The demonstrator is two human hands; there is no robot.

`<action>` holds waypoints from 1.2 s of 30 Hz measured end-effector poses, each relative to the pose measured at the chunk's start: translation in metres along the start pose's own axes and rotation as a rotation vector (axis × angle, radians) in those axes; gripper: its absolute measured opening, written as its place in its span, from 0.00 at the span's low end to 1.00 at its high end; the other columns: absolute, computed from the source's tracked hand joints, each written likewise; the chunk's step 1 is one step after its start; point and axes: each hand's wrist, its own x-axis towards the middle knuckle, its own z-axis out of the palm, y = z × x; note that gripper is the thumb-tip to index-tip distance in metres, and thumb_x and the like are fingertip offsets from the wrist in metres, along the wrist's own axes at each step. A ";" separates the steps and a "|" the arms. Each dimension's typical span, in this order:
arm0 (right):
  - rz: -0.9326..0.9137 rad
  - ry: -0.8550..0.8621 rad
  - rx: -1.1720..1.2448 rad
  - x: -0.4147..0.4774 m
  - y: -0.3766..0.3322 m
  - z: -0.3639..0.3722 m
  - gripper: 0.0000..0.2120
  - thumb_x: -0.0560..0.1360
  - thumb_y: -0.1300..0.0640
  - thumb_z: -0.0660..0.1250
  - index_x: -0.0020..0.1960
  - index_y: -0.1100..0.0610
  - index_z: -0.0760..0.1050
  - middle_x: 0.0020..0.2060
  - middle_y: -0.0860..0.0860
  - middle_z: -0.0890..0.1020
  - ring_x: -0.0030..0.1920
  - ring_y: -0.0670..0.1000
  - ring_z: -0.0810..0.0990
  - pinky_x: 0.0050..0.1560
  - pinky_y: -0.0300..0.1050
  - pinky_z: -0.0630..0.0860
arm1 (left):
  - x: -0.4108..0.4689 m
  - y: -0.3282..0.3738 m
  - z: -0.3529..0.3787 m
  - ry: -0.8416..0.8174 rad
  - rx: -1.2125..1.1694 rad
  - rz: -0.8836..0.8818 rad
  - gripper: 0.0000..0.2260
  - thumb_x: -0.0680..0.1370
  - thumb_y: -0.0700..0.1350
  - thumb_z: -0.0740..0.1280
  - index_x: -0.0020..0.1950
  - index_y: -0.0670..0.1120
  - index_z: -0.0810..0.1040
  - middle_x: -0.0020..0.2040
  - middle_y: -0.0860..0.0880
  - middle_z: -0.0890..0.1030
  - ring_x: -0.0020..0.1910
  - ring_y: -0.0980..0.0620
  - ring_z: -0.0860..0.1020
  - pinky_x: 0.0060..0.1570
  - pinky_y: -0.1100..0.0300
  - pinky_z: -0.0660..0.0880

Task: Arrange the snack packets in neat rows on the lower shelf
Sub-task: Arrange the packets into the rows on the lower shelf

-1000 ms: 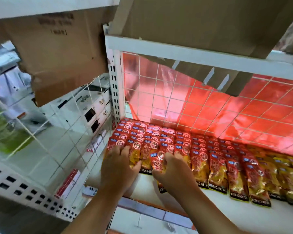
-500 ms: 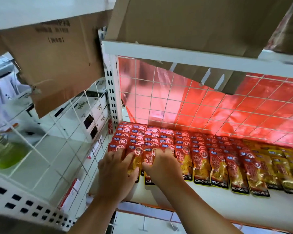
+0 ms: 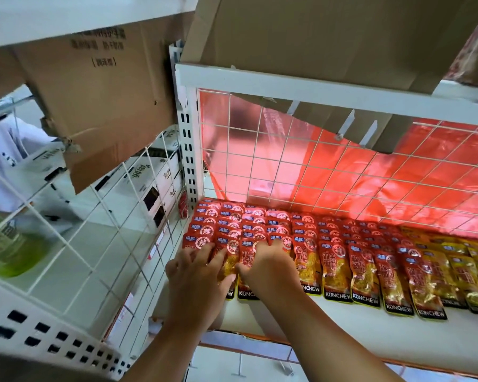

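Note:
Red and gold snack packets (image 3: 337,268) lie in overlapping rows across the white lower shelf (image 3: 356,340), from the left wire wall to the right edge of view. My left hand (image 3: 196,277) lies flat on the front packets of the leftmost rows, fingers spread and straight. My right hand (image 3: 268,268) lies beside it on the neighbouring rows, fingers pressing down on the packet tops. The packets under both hands are mostly hidden. Further right, the packets turn more yellow (image 3: 453,271).
A white wire grid (image 3: 342,172) with red plastic behind it backs the shelf. Cardboard boxes (image 3: 315,37) sit on the shelf above and overhang. To the left, a wire side panel (image 3: 108,216) separates a neighbouring shelf with white boxes (image 3: 149,183) and a green bottle (image 3: 3,244).
Both hands have slid the front packets of the left rows back toward the grid, so their lower edges now line up closer with the neighbouring rows. The view has shifted slightly.

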 end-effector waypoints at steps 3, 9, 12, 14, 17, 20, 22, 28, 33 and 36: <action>0.002 -0.024 -0.005 0.001 -0.001 -0.001 0.29 0.73 0.34 0.69 0.60 0.57 0.75 0.54 0.56 0.76 0.49 0.56 0.82 0.53 0.44 0.79 | 0.000 0.000 0.000 0.008 -0.002 0.003 0.27 0.70 0.63 0.77 0.64 0.52 0.82 0.62 0.48 0.82 0.61 0.40 0.76 0.55 0.42 0.75; 0.001 -0.066 0.000 0.001 0.000 -0.005 0.29 0.74 0.34 0.68 0.61 0.57 0.74 0.56 0.56 0.76 0.51 0.56 0.82 0.54 0.43 0.79 | 0.000 -0.001 0.002 0.023 -0.011 0.005 0.28 0.69 0.63 0.77 0.64 0.51 0.82 0.62 0.48 0.83 0.61 0.40 0.77 0.55 0.41 0.75; 0.006 -0.074 0.028 0.001 0.001 -0.008 0.29 0.73 0.35 0.69 0.61 0.57 0.74 0.55 0.56 0.76 0.52 0.56 0.82 0.55 0.44 0.80 | 0.000 -0.002 0.005 0.028 -0.017 0.003 0.29 0.69 0.64 0.77 0.65 0.51 0.81 0.62 0.48 0.82 0.61 0.40 0.77 0.55 0.41 0.75; 0.018 -0.088 0.046 0.000 0.002 -0.010 0.28 0.73 0.35 0.70 0.60 0.57 0.75 0.55 0.56 0.76 0.52 0.56 0.82 0.54 0.44 0.79 | 0.000 -0.002 0.006 0.036 -0.023 0.000 0.29 0.69 0.64 0.77 0.65 0.51 0.81 0.62 0.48 0.82 0.61 0.40 0.76 0.55 0.42 0.75; 0.032 -0.107 0.068 -0.001 0.003 -0.014 0.27 0.73 0.36 0.71 0.60 0.57 0.75 0.55 0.56 0.76 0.52 0.56 0.82 0.54 0.43 0.79 | 0.000 -0.002 0.007 0.048 -0.032 -0.002 0.29 0.69 0.64 0.77 0.64 0.51 0.80 0.62 0.48 0.82 0.61 0.41 0.76 0.56 0.41 0.75; 0.043 -0.122 0.081 -0.003 0.005 -0.019 0.27 0.74 0.36 0.70 0.60 0.57 0.75 0.55 0.56 0.76 0.52 0.56 0.82 0.52 0.44 0.79 | -0.002 -0.003 0.007 0.070 -0.045 0.014 0.27 0.71 0.64 0.75 0.64 0.51 0.79 0.62 0.48 0.81 0.61 0.41 0.76 0.56 0.42 0.75; 0.039 -0.128 0.098 -0.003 0.006 -0.023 0.26 0.74 0.37 0.70 0.59 0.57 0.75 0.53 0.55 0.75 0.51 0.56 0.81 0.51 0.45 0.78 | -0.002 -0.002 0.007 0.094 -0.059 0.036 0.26 0.72 0.63 0.74 0.64 0.51 0.78 0.62 0.48 0.80 0.61 0.41 0.76 0.56 0.42 0.75; 0.023 -0.154 0.099 -0.007 0.010 -0.034 0.22 0.76 0.39 0.68 0.59 0.56 0.74 0.51 0.53 0.72 0.49 0.56 0.80 0.44 0.45 0.73 | -0.003 0.000 0.004 0.170 -0.102 0.110 0.21 0.77 0.59 0.67 0.66 0.50 0.78 0.63 0.49 0.79 0.63 0.43 0.75 0.57 0.44 0.73; -0.054 -0.105 0.097 -0.005 0.020 -0.050 0.17 0.76 0.42 0.66 0.55 0.54 0.73 0.51 0.52 0.73 0.48 0.55 0.78 0.42 0.47 0.71 | 0.008 0.012 -0.013 0.197 -0.108 0.120 0.19 0.78 0.57 0.65 0.67 0.52 0.78 0.65 0.49 0.78 0.65 0.42 0.75 0.57 0.45 0.71; -0.111 -0.046 0.112 -0.004 0.031 -0.063 0.16 0.76 0.43 0.66 0.55 0.55 0.74 0.51 0.53 0.75 0.51 0.56 0.78 0.48 0.51 0.76 | 0.022 0.028 -0.027 0.224 -0.141 0.096 0.19 0.78 0.56 0.64 0.67 0.52 0.79 0.65 0.49 0.79 0.66 0.41 0.75 0.59 0.43 0.71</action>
